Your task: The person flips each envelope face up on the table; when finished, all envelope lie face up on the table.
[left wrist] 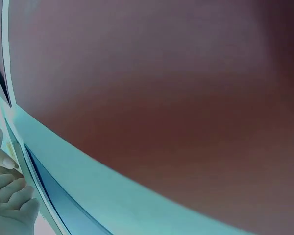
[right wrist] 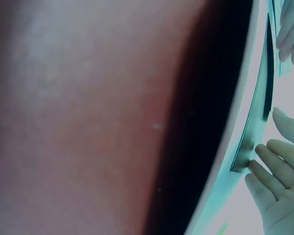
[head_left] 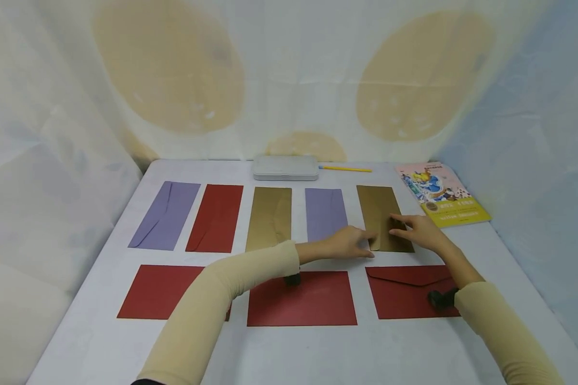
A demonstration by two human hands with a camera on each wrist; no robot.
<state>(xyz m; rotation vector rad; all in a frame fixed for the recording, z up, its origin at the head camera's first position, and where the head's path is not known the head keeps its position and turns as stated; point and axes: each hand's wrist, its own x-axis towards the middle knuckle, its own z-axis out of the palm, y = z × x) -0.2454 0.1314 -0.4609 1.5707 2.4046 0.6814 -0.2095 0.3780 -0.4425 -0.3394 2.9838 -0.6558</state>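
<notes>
White cloth covers the counter (head_left: 101, 342), and pale draped sheets with tan ovals close it in on three sides. Nearest the person lies a row of three wide red envelopes: one at the left (head_left: 164, 291) partly under the left sleeve, one in the middle (head_left: 313, 302), and one at the right (head_left: 407, 294) with its flap side up, which the right forearm crosses.

Just beyond that row, both hands meet at the near end of the right-hand gold envelope (head_left: 382, 214), which lies flat on the counter at the right end of the far row. The left hand (head_left: 349, 243) reaches in from the left, its fingers resting on the envelope's near left edge; its grip looks loose and flat, pressing rather than clasping. The right hand (head_left: 416, 230) lies on the envelope's right side with fingers stretched straight toward the left, an open grip with nothing clasped. The wrist views are blurred and mostly filled with red, showing only fingers at an envelope edge.

Leftward along the far row lie a purple envelope (head_left: 325, 214), a second gold envelope (head_left: 270, 218), a narrow red envelope (head_left: 217, 218) and another purple envelope (head_left: 166, 214). Farther back sit a grey tin case (head_left: 285, 167), a yellow pencil (head_left: 345, 169) beside it, and a colourful book (head_left: 443, 193) at the far right.
</notes>
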